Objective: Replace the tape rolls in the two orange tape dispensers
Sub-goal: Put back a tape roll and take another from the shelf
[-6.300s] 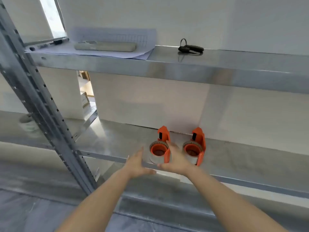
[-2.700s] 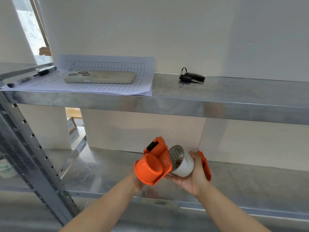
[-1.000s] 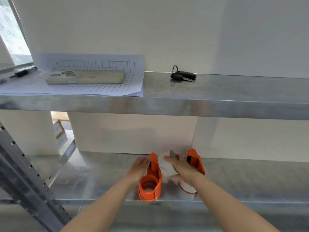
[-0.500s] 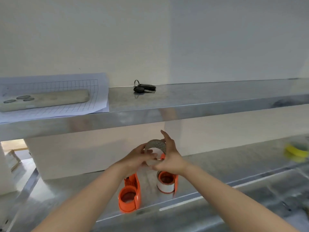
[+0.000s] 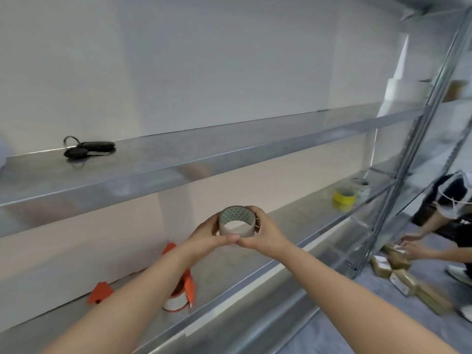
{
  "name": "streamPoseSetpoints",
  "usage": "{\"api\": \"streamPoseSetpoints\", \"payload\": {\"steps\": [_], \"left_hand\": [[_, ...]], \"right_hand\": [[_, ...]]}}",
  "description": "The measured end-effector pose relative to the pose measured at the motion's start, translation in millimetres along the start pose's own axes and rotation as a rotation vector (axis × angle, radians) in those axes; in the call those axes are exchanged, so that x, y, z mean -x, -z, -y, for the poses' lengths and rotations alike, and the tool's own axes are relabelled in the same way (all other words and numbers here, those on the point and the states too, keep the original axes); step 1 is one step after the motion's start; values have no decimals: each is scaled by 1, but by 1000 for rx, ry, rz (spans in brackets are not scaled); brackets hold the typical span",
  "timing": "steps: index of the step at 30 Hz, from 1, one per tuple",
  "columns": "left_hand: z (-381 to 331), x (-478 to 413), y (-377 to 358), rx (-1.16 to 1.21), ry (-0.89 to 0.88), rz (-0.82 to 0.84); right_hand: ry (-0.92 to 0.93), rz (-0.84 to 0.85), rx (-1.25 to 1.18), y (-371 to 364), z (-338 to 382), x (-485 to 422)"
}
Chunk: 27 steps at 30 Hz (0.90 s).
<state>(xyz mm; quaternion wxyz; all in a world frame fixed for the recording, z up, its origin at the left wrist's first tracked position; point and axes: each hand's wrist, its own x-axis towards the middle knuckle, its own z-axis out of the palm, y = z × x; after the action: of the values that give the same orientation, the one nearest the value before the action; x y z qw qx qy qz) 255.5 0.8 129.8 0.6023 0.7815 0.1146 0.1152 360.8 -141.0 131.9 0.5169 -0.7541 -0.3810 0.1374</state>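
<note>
Shelf (image 5: pixel 229 254): arms hide both dispensers (image 5: pixel 187 290) partly.

The metal rack has two shelves in view. On the upper shelf (image 5: pixel 229 146) lies a bunch of black keys (image 5: pixel 88 149) near its left end. The lower shelf (image 5: pixel 293 221) carries two orange tape dispensers (image 5: pixel 187 287) at the left — both partly hidden behind an arm — and, well apart at the right end, a yellow tape roll (image 5: pixel 344 198) with a paler roll (image 5: pixel 360 185) just behind it. Brown packets (image 5: pixel 398 267) lie on the floor (image 5: pixel 357 315).
</note>
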Motion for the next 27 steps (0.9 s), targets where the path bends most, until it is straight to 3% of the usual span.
{"api": "streamPoseSetpoints", "payload": {"steps": [7, 13, 27], "left_hand": [[-23, -79, -117, 106, -3, 20], [-42, -150, -215, 126, -31, 19], [-4, -282, -300, 69, 43, -142]], "right_hand": [[-96, -36, -60, 122, -68, -3], [-72, -86, -34, 226, -120, -20], [-139, 24, 80, 312, -223, -98]]}}
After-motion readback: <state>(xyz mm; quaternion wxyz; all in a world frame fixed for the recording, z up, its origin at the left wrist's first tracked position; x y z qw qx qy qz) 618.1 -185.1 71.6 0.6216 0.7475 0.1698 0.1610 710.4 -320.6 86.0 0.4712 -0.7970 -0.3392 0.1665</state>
